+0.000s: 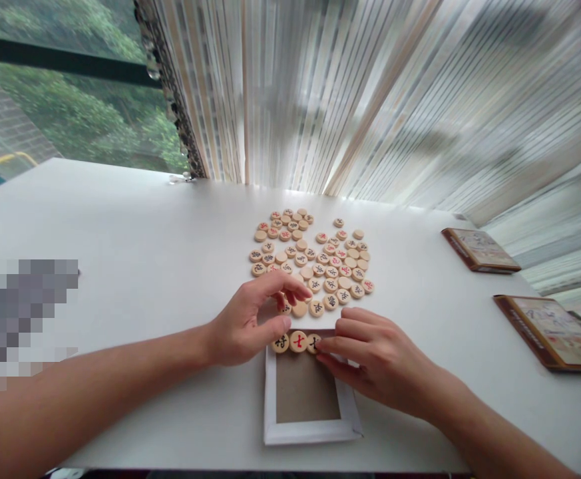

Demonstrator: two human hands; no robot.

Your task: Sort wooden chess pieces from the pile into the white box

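Right hand (pixel 373 352) over white table (pixel 170 266); striped curtain (pixel 290 100), window (pixel 65 65) beyond.

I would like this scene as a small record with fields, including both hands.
Tray: white rim; three pieces in a row at its far end, marked black, red, black
Left hand: fingers curved and apart, thumb near the row's left piece
Right hand: fingers at the row's right piece; grip unclear
Loose pieces: scattered on the white table beyond the tray, some blank side up
Right side: two flat brown-edged items
Behind: striped curtain
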